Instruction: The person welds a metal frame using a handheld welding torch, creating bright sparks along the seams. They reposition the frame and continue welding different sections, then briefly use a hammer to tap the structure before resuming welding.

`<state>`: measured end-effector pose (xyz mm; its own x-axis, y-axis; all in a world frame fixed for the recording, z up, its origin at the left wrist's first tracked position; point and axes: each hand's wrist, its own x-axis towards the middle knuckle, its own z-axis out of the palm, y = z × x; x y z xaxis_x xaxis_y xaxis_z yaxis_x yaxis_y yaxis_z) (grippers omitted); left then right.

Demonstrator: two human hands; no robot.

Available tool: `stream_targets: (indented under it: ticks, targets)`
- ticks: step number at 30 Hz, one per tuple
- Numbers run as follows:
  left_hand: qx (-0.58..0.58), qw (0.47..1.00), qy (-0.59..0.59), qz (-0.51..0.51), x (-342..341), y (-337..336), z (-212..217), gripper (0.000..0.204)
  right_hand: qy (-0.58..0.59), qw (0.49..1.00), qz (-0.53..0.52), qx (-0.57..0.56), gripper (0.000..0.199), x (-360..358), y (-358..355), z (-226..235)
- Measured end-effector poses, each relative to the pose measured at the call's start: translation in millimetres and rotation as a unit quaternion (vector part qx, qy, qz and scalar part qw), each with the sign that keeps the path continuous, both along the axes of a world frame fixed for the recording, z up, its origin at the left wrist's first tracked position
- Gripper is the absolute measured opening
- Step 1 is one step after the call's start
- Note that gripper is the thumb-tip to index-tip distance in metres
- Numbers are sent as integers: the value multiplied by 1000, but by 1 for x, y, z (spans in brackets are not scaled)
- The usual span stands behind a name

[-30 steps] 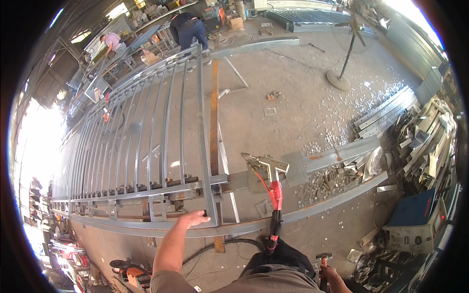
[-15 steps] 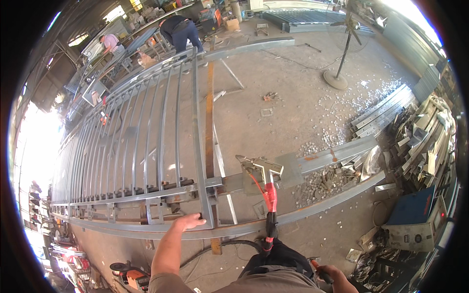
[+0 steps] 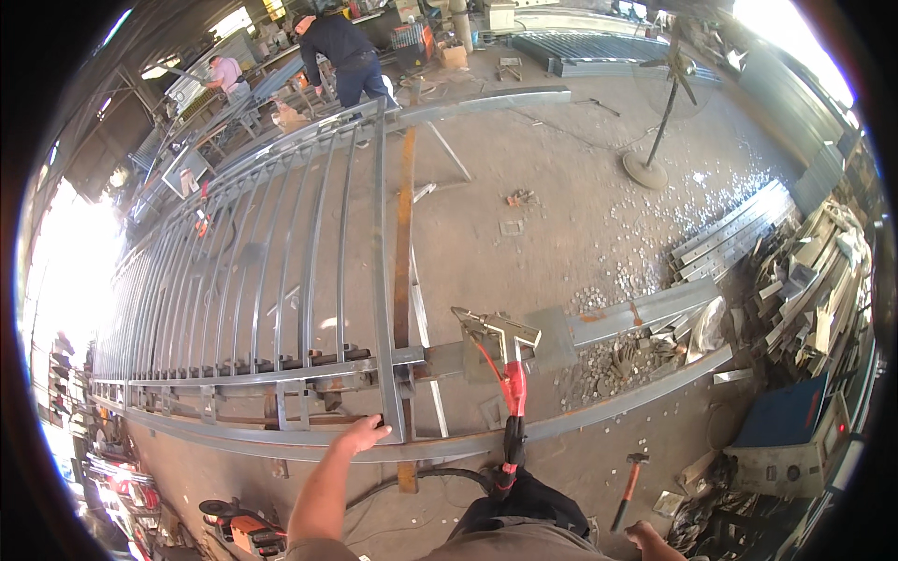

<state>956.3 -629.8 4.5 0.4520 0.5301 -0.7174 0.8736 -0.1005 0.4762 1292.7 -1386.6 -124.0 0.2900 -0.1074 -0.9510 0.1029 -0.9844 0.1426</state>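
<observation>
My left hand (image 3: 361, 435) is at the near right corner of a long grey steel railing panel (image 3: 382, 280), its fingers curled at the inner edge of the end bar. My right hand (image 3: 644, 537), low at the picture's edge, is empty, its fingers loosely apart. Just left of it is a hammer (image 3: 629, 496) with an orange and black handle, apart from the hand. I cannot tell whether the hammer is lying on the floor or in the air. A clamp-like metal tool (image 3: 510, 332) with red tape on its cable stands in front of me.
Steel beams (image 3: 645, 313) run under the panel and to the right. A welding machine (image 3: 790, 439) and scrap metal (image 3: 809, 271) are on the right. A pedestal fan (image 3: 645, 171) stands farther back. Two people (image 3: 346, 56) work at the far left. An orange machine (image 3: 248, 533) is at lower left.
The hammer has left my right hand and is now beside it, head pointing away. My left hand has shifted slightly along the panel's corner. The person at the back has straightened somewhat.
</observation>
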Motion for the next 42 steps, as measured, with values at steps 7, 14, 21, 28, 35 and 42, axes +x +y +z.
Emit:
stream_targets:
  ticks: [7,14,21,28,35,42]
  targets:
    - [233,970,-72,-21,-11,-36,-16,55,-16,922,-37,385,41,33,210,107]
    - [419,895,-153,-7,-9,-58,-36,41,-280,729,50,623,53,39,454,184]
    - [477,871,-112,-20,0,-72,-24,36,-110,828,-113,538,43,47,518,121]
    - [453,885,-110,-11,3,-74,-10,35,80,791,-331,507,29,71,537,90]
    - [460,879,-125,-10,1,-75,-19,35,4,725,-330,605,26,44,537,96]
    - [377,919,-109,-41,-5,-68,-10,39,25,676,-283,680,30,-10,508,204]
